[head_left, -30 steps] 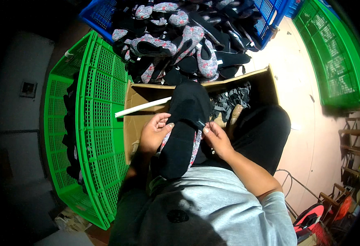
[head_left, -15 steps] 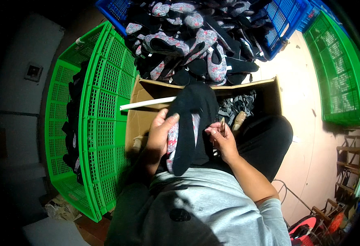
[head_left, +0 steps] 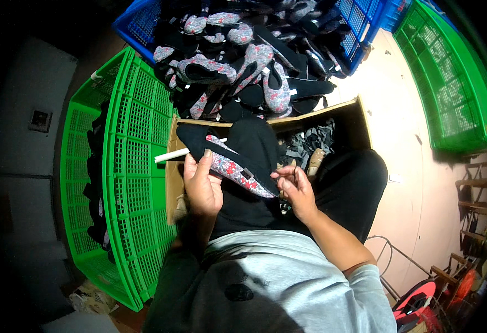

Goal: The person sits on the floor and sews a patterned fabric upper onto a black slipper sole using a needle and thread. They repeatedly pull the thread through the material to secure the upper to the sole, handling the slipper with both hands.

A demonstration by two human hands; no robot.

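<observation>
A slipper with a grey-and-red floral upper and a black sole lies slantwise above my lap. My left hand is closed on its side, thumb on top, and a small dark tag shows on the upper. Close to the slipper's lower right end is my right hand, its fingers curled and pinched together. Whatever sits in those fingers is too small to make out. A white rod sticks out to the left behind the slipper, with its other end hidden.
Ahead, an open cardboard box holds dark fabric scraps. Beyond it, a blue crate overflows with similar slippers. Green crates stand at my left, and another green crate is at the far right.
My left hand has turned the slipper from upright to slanting, bringing its floral side and tag into view. My right hand has stayed beside it. The whole view has shifted slightly.
</observation>
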